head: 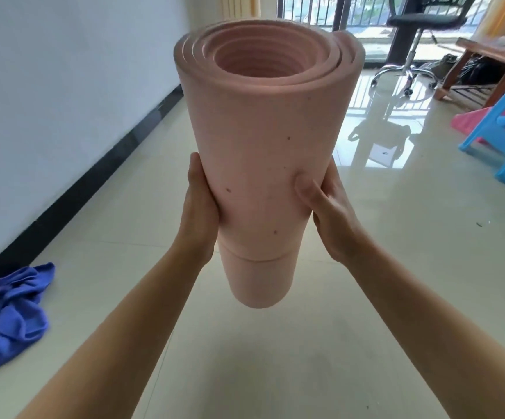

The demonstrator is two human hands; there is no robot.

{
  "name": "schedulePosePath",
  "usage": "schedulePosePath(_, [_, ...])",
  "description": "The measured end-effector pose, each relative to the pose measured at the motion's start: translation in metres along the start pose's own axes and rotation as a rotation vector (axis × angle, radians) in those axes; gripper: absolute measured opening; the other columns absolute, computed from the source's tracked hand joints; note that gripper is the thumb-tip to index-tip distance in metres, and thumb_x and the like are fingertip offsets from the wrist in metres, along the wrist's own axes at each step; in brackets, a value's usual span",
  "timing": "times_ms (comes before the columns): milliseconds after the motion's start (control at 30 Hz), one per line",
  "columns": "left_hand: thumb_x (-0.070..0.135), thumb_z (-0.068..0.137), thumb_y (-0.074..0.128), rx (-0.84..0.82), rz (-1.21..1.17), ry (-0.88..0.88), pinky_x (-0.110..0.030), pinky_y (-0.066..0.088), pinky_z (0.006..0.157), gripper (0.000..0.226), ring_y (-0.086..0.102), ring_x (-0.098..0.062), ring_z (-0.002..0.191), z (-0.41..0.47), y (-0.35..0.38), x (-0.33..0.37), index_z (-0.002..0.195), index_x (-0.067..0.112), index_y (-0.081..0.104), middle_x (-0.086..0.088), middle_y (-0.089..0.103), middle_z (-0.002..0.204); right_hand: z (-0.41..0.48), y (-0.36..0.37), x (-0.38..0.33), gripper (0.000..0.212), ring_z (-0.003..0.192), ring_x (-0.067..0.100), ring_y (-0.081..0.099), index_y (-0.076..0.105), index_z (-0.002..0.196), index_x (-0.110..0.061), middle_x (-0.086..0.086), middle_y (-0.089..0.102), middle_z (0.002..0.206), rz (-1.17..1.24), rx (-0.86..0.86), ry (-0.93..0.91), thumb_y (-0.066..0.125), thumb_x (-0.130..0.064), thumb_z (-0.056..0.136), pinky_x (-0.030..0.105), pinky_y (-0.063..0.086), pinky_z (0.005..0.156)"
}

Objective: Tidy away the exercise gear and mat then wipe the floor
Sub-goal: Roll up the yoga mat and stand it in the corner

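Pale glossy floor tiles [366,267] run beside a white wall. Above them the left hand [199,207] and right hand [329,213] clasp the rolled pink mat [260,131] from both sides, upright, off the ground. A crumpled blue cloth [9,313] lies by the skirting.

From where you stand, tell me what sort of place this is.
Most likely a living room in a home: a glossy tiled floor, a barred glass balcony door at the far end, and a swivel chair beside a low wooden table.
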State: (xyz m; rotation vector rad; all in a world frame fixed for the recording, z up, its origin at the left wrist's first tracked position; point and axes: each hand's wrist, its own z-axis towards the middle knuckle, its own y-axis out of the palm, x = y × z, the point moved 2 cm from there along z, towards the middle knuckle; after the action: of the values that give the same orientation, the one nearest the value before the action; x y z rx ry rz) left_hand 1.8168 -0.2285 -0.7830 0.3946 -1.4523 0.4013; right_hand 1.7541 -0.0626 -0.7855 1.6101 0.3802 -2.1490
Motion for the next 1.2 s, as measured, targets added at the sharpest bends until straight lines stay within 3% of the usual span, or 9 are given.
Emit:
schedulePosePath(100, [0.060,0.100,0.010,-0.050,-0.008,0.048,-0.032,0.030,0.116,0.051,0.050,0.023,0.105,0.002,0.001,0.003,0.110,0.055,0.059,0.036,0.063,0.109,0.002,-0.010,0.001,0.112,0.135,0.001,0.046,0.026,0.155,-0.021,-0.014,0.051,0.146,-0.012,0.002,-0.004,0.065,-0.082,0.069,0.023,0.041,0.107])
schedulePosePath(200, [0.068,0.096,0.012,-0.129,-0.035,0.112,-0.036,0.028,0.118,0.064,0.050,0.009,0.123,0.023,0.002,0.030,0.131,0.039,0.058,0.021,0.063,0.128,0.017,-0.023,-0.011,0.097,0.144,0.004,0.035,0.033,0.154,-0.031,-0.014,0.044,0.153,-0.088,0.025,0.019,0.043,-0.089,0.077,0.042,0.022,0.122])
schedulePosePath(300, [0.084,0.082,0.027,-0.227,0.005,0.118,-0.042,0.028,0.118,0.089,0.050,-0.011,0.132,0.053,0.005,0.064,0.148,0.025,0.041,0.005,0.054,0.143,0.035,-0.029,-0.028,0.076,0.140,0.006,0.041,0.048,0.143,-0.045,-0.020,0.053,0.144,-0.086,0.021,0.133,0.028,-0.085,0.082,0.048,0.022,0.121])
schedulePosePath(467, [0.051,0.090,0.055,-0.250,0.245,0.042,-0.019,0.053,0.069,0.055,0.068,-0.007,0.098,0.088,0.015,0.074,0.138,0.026,0.053,-0.001,0.065,0.129,0.066,-0.022,-0.055,0.046,0.113,0.006,0.062,0.077,0.083,-0.046,-0.027,0.073,0.088,-0.118,0.058,0.235,0.040,-0.071,0.093,0.037,0.041,0.107])
schedulePosePath(600, [0.042,0.076,0.060,-0.130,0.278,0.030,-0.029,0.048,0.084,0.076,0.057,-0.013,0.119,0.095,0.007,0.059,0.147,0.035,0.036,0.008,0.051,0.142,0.082,-0.019,-0.037,0.043,0.088,0.009,0.069,0.072,0.108,-0.026,-0.010,0.075,0.095,-0.238,0.105,0.354,0.070,-0.055,0.077,0.029,0.054,0.085])
schedulePosePath(800, [0.054,0.065,0.053,-0.073,0.374,-0.035,-0.052,0.048,0.100,0.085,0.054,-0.024,0.123,0.083,-0.002,0.056,0.145,0.043,0.026,0.003,0.051,0.140,0.087,-0.009,-0.036,0.018,0.058,0.007,0.050,0.058,0.077,-0.028,-0.016,0.054,0.061,-0.259,0.141,0.416,0.063,-0.042,0.066,0.025,0.041,0.058])
schedulePosePath(933, [0.058,0.063,0.056,0.014,0.502,-0.244,-0.051,0.056,0.087,0.091,0.057,-0.027,0.115,0.067,0.001,0.074,0.145,0.041,0.021,0.001,0.054,0.134,0.077,-0.011,-0.057,0.038,0.079,0.012,0.063,0.064,0.103,-0.037,-0.011,0.067,0.085,-0.313,0.178,0.570,0.063,-0.045,0.065,0.032,0.055,0.060])
schedulePosePath(1067, [0.039,0.069,0.061,-0.050,0.461,-0.430,-0.045,0.061,0.055,0.051,0.065,-0.026,0.094,0.040,0.005,0.100,0.118,0.031,0.047,0.000,0.062,0.108,0.055,-0.014,-0.086,0.064,0.099,0.022,0.063,0.057,0.120,-0.048,-0.004,0.067,0.107,-0.346,0.153,0.758,0.062,-0.042,0.057,0.043,0.062,0.057])
schedulePosePath(1200, [0.023,0.071,0.057,-0.028,0.460,-0.480,-0.042,0.062,0.063,0.047,0.069,-0.021,0.084,-0.009,0.009,0.132,0.118,0.031,0.057,0.003,0.069,0.096,0.023,-0.013,-0.126,0.059,0.093,0.021,0.066,0.057,0.117,-0.048,-0.007,0.070,0.097,-0.415,0.154,0.818,0.060,-0.032,0.061,0.043,0.063,0.072])
